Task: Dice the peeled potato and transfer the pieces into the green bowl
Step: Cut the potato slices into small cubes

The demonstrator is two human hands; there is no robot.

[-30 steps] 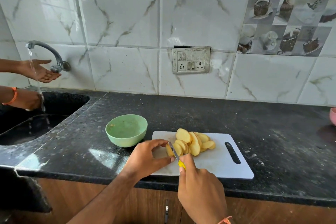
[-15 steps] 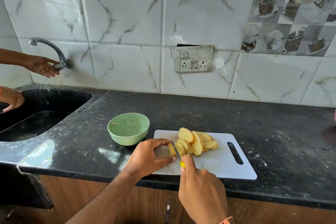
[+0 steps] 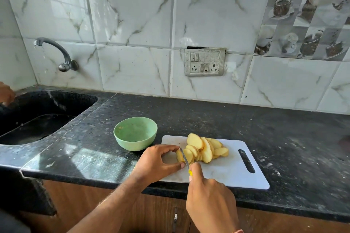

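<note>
Knife handle [image 3: 190, 172] almost wholly buried in the right hand [image 3: 210, 196]. Potato end piece [image 3: 180, 155] half hidden behind the blade. Second person's hand [image 3: 5, 92] cut off at left edge. Cabinet handle [image 3: 175, 219] partly cropped below.

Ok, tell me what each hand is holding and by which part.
The left hand pinches the uncut potato end between thumb and fingers. The right hand grips the knife by its yellow handle.

Black counter [image 3: 246, 125]: green bowl [image 3: 135, 134], cutting board [image 3: 223, 172].
</note>
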